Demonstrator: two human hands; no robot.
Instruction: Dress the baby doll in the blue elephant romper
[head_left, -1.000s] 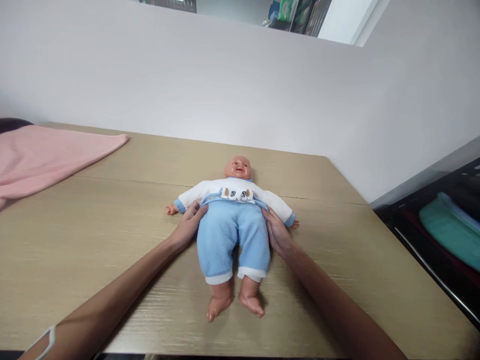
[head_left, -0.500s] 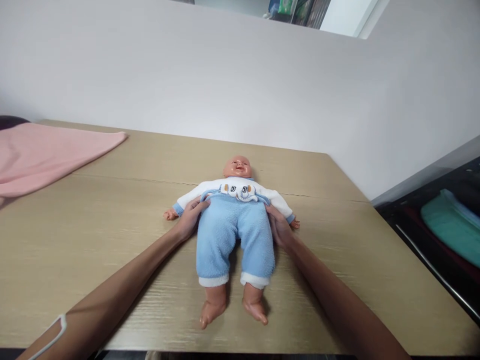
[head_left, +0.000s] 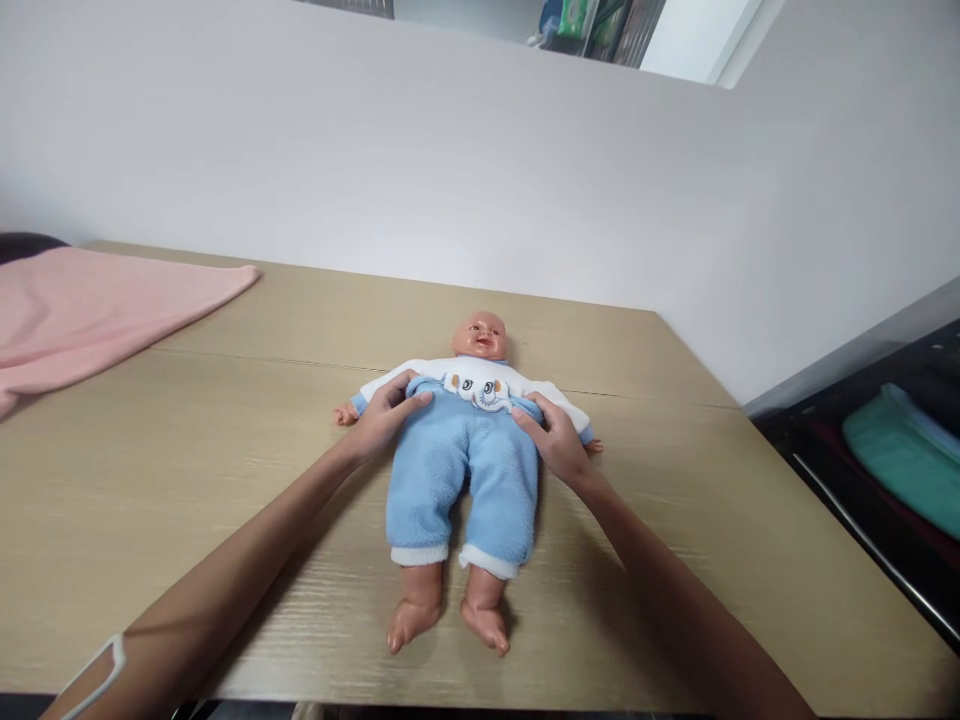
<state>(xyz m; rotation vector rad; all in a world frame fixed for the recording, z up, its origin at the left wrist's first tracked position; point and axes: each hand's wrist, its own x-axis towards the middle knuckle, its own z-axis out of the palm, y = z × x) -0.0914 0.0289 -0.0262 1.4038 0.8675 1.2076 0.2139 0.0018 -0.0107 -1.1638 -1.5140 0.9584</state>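
A baby doll (head_left: 481,336) lies on its back on the wooden table (head_left: 247,440), head toward the wall and bare feet toward me. It wears a white top with blue cuffs and fuzzy blue trousers (head_left: 465,450) with white hems. My left hand (head_left: 390,410) pinches the waist edge of the trousers on the left side. On the right side my right hand (head_left: 551,430) grips the same waistband between thumb and fingers. An animal face patch (head_left: 480,390) shows between my hands at the doll's belly.
A pink cloth (head_left: 112,305) is spread over the table's left part. Beyond the right edge, a green cloth (head_left: 900,450) lies on a black surface. A pale wall (head_left: 450,180) stands behind the table, with an opening at its top.
Both hands have moved up over the waistband, with thumbs now on top. The doll's legs and feet have shifted a little left, and its head slightly right.
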